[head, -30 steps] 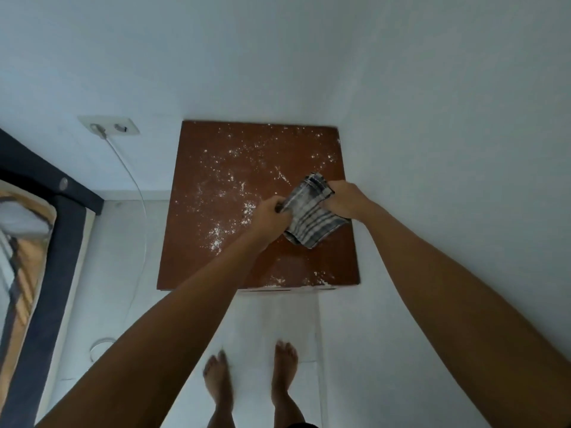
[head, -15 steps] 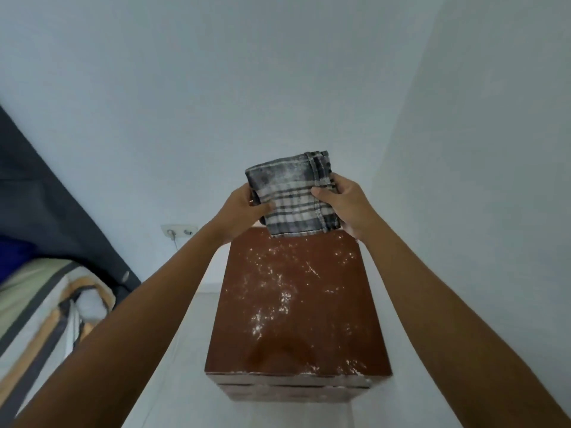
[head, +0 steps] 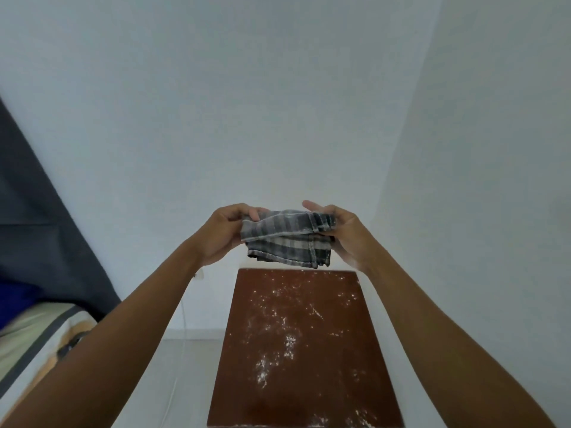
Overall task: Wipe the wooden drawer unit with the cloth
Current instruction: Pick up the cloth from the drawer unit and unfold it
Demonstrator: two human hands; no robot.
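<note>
A grey and white checked cloth [head: 287, 239] hangs folded in the air, held at both ends. My left hand [head: 221, 236] grips its left edge and my right hand [head: 343, 234] grips its right edge, thumbs on top. Below and in front of the hands stands the reddish-brown wooden drawer unit [head: 336, 366]. Its top is sprinkled with white powder, thickest near the middle. The cloth is well above the unit's far edge and does not touch it.
White walls close in behind the unit and along its right side. A bed [head: 34, 341] with a dark headboard [head: 40, 230] lies at the left. A white cable [head: 184, 316] hangs down the wall between bed and unit, above the pale floor [head: 182, 375].
The cloth went from the unit's top up into the air between both hands, then got folded flatter. The view tilted up from straight down to facing the wall.
</note>
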